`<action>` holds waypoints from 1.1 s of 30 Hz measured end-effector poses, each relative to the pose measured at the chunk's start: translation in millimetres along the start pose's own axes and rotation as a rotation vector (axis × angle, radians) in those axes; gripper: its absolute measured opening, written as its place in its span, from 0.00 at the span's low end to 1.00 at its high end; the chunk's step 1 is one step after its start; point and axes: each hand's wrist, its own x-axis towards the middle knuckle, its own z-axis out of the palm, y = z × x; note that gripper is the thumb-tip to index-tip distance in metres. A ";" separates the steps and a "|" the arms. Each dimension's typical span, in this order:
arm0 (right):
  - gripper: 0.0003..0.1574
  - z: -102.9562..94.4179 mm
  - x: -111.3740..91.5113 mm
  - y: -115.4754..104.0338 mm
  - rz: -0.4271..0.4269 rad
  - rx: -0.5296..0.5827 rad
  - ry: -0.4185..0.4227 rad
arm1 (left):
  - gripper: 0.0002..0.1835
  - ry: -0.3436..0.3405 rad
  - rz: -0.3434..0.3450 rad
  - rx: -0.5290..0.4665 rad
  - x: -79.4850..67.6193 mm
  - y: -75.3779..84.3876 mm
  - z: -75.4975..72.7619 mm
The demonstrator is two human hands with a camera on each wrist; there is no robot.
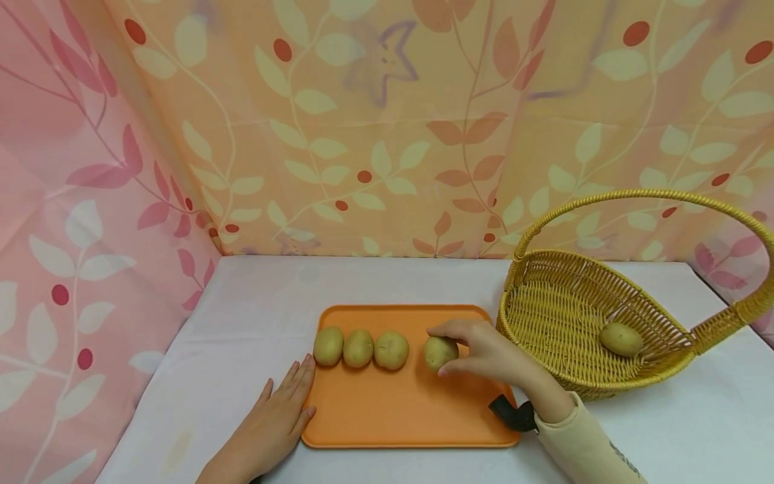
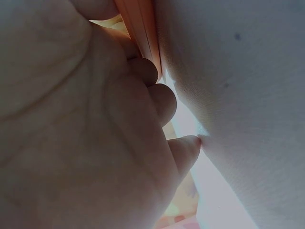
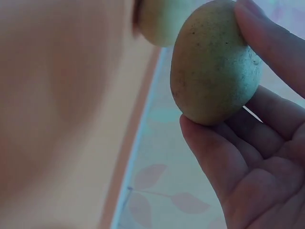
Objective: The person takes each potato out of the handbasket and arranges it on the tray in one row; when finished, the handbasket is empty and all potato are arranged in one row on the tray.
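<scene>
My right hand (image 1: 484,349) pinches a potato (image 1: 440,352) between thumb and fingers over the right half of the orange tray (image 1: 411,417). In the right wrist view the same potato (image 3: 214,62) shows whole, with the thumb at one end and fingers at the other. Three potatoes stand in a row near the tray's upper left: one at the left rim (image 1: 328,346), a middle one (image 1: 359,348) and a right one (image 1: 391,349). My left hand (image 1: 272,417) rests with straight fingers against the tray's left edge, palm down by the white tabletop.
A yellow wicker basket (image 1: 562,302) with a tall arched handle stands right of the tray, tipped toward me. One potato (image 1: 621,339) lies inside it. Patterned cloth (image 1: 363,134) hangs behind the white table. A black strap (image 1: 514,413) is at my right wrist.
</scene>
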 end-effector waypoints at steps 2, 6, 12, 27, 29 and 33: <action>0.37 3.2 2.0 2.6 0.014 0.006 -0.021 | 0.35 -0.001 0.000 0.001 0.0 0.1 -0.1; 0.36 7.1 5.0 8.7 0.025 0.032 -0.026 | 0.34 -0.002 0.000 0.002 -0.3 0.3 -0.3; 0.36 10.3 9.9 16.5 0.022 0.052 -0.034 | 0.34 0.001 0.003 0.004 -0.4 0.3 0.2; 0.33 19.4 14.4 37.4 0.076 0.224 -0.090 | 0.35 0.001 0.012 0.016 1.2 -1.2 -0.4; 0.32 19.3 13.9 39.9 0.103 0.320 -0.104 | 0.35 0.002 0.014 0.019 0.9 -0.8 -0.9; 0.30 18.4 12.6 42.0 0.147 0.415 -0.109 | 0.35 0.005 0.018 0.028 0.4 0.4 -2.3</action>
